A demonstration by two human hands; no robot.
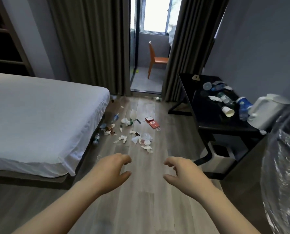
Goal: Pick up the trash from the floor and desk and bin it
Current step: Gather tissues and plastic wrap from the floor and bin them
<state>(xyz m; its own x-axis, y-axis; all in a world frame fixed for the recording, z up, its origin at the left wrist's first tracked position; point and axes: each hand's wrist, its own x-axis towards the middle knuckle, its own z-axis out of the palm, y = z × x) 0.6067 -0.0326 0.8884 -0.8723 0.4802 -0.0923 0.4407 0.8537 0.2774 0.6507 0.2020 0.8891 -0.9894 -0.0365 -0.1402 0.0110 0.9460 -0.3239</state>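
Note:
Trash lies scattered on the wooden floor ahead: crumpled tissues [146, 146], a clear plastic bag [146, 136], a red paper bag [153, 123], and plastic bottles [96, 139] by the bed. On the black desk [206, 105] at the right lie more bottles [225, 98], tissues [214, 98], a tipped paper cup [228, 111] and a blue cup [244, 103]. A white bin [215, 159] stands under the desk. My left hand [112, 169] and my right hand [183, 171] are held out in front, fingers curled and apart, both holding nothing, well short of the floor trash.
A bed with a white sheet [39, 119] fills the left. A white kettle [266, 112] stands on the desk's near end. Clear plastic wrap [284, 166] hangs at the right edge. Beyond the grey curtains [90, 48], an orange chair [156, 59] stands on the balcony.

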